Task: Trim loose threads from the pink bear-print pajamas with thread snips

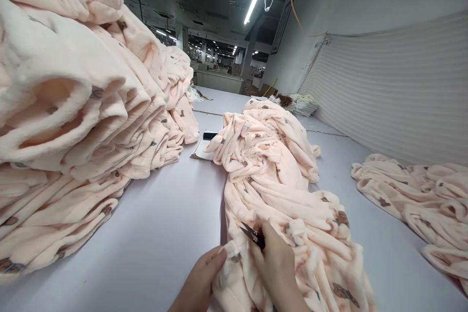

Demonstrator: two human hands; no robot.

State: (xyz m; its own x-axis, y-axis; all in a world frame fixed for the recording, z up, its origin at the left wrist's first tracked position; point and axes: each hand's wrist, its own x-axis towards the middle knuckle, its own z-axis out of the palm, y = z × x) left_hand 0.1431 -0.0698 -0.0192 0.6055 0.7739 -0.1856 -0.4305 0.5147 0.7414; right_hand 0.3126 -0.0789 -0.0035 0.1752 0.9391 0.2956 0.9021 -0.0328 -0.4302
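Note:
A long heap of pale pink plush fabric (pixel 270 190) with small brown printed figures lies across the table in front of me. My left hand (pixel 204 273) pinches the left edge of this fabric between thumb and fingers. Just to its right, my right hand (pixel 272 258) is closed around small dark thread snips (pixel 253 235). Their pointed blades stick out to the upper left, slightly apart, above the cloth. Part of the snips is hidden inside my fingers.
A tall stack of the same pink fabric (pixel 91 92) rises on the left. More pink cloth (pixel 420 200) lies at the right. A dark phone (pixel 209 136) rests on a pad (pixel 201 151) beyond the heap. Folded cloths (pixel 303 105) sit farther back, near a striped curtain (pixel 395 92).

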